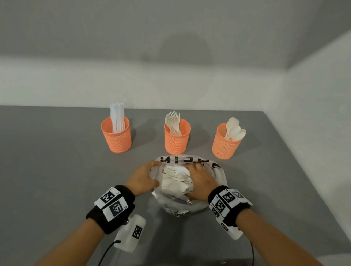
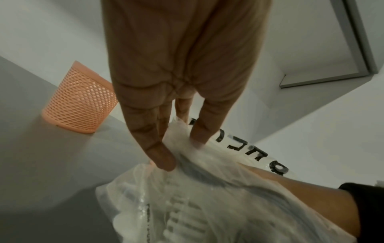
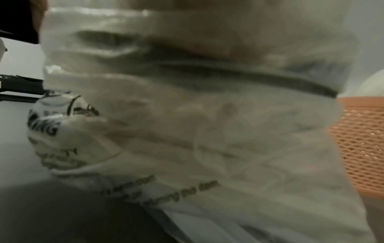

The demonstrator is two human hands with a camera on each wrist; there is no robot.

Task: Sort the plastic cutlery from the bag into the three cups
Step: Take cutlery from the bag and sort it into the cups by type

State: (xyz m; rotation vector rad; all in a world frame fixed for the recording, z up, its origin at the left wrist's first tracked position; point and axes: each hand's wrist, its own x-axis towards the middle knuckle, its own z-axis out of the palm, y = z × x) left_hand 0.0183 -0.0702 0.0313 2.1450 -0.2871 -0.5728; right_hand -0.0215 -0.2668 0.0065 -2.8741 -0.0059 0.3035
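My left fingers (image 2: 164, 157) pinch the rim of the bag (image 1: 187, 191), thumb on the other side of the film, holding the mouth open. My right hand (image 1: 199, 180) is down inside it among the white cutlery (image 1: 175, 181); whether its fingers have closed on a piece I cannot tell, since the film blurs the wrist view.

The bag lies on the table (image 1: 34, 159), just in front of the cups. To do this well, I judge I should keep the rim taut, so the film does not drag, and draw out one piece by its handle, not a tangle.

Three cups: the left cup (image 1: 116, 136) holds knives, the middle cup (image 1: 176, 139) forks, the right cup (image 1: 226, 143) spoons. I see about four spoons; the knives and forks overlap too much to count. One bag, with many pieces left.
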